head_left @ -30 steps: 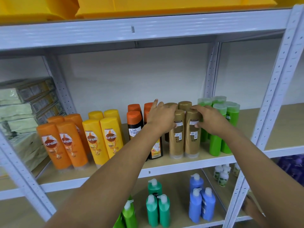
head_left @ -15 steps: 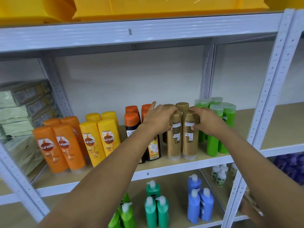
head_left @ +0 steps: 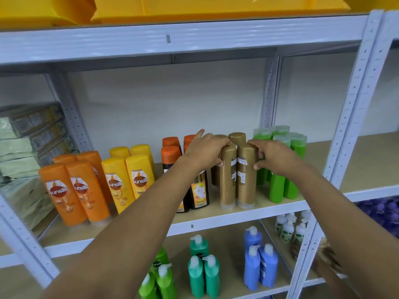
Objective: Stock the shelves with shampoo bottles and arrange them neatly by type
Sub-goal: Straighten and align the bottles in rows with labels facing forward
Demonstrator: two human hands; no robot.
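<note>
Several gold-brown shampoo bottles (head_left: 237, 180) stand upright in a tight cluster on the middle shelf (head_left: 216, 221). My left hand (head_left: 205, 151) grips the top of the front left gold bottle, index finger raised. On the front right gold bottle, my right hand (head_left: 273, 155) curls its fingers round the top. Left of the cluster stand black bottles with orange caps (head_left: 172, 154), yellow Sunsilk bottles (head_left: 127, 178) and orange Sunsilk bottles (head_left: 73, 190). Green bottles (head_left: 287, 169) stand to the right, partly hidden by my right hand.
Yellow bins (head_left: 194, 5) sit on the top shelf. Stacked pale packs (head_left: 23, 147) fill the left bay. The lower shelf holds green (head_left: 203, 275), lime (head_left: 159, 281) and blue pump bottles (head_left: 259, 264), with small white bottles (head_left: 289, 227) further right. A grey upright post (head_left: 349, 126) stands on the right.
Both hands stay on the gold bottles, and the front pair now stands a little closer together. The view has drifted slightly downward and left.
</note>
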